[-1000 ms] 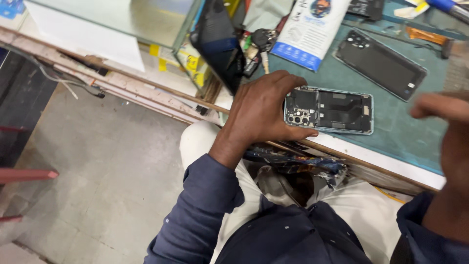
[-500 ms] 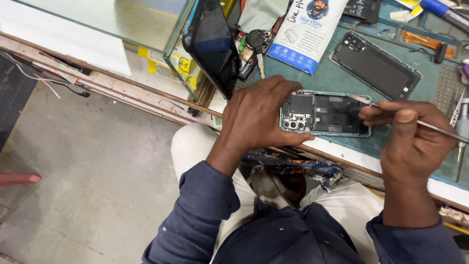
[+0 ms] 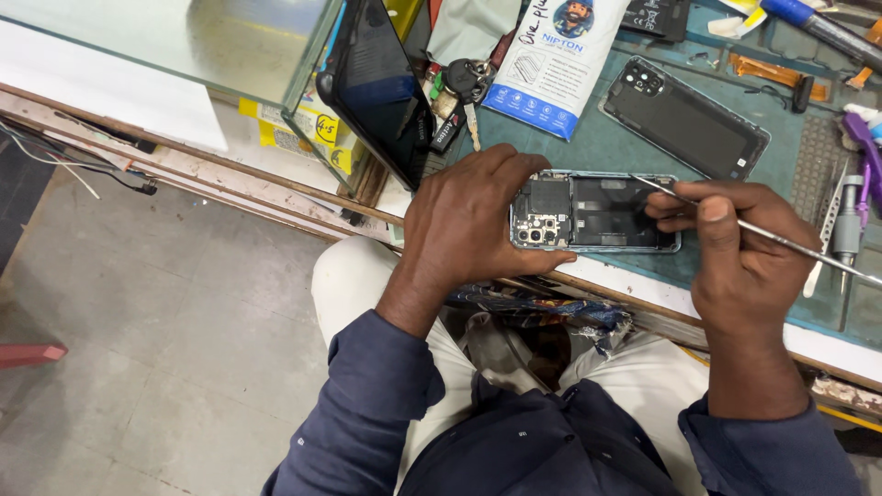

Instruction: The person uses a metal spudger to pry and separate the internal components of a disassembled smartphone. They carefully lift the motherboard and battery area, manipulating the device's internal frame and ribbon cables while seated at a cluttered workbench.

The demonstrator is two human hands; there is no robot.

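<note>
An opened phone (image 3: 602,213) with its back removed lies on the green work mat (image 3: 588,147), its camera cluster and dark inner plates showing. My left hand (image 3: 469,220) grips the phone's left end and holds it flat. My right hand (image 3: 749,243) pinches a thin metal tool (image 3: 781,241), whose tip rests at the phone's upper right edge. The phone's dark back cover (image 3: 684,118) lies apart, farther back on the mat.
A dark screen panel (image 3: 381,92) leans against a glass case (image 3: 184,41) at the left. Keys (image 3: 464,87), a printed pouch (image 3: 556,60), screwdrivers (image 3: 845,230) and small parts crowd the mat. The bench edge (image 3: 230,179) drops to a grey floor at the left.
My right hand came in from the right with the metal tool and set its tip on the phone. My left hand kept its hold on the phone.
</note>
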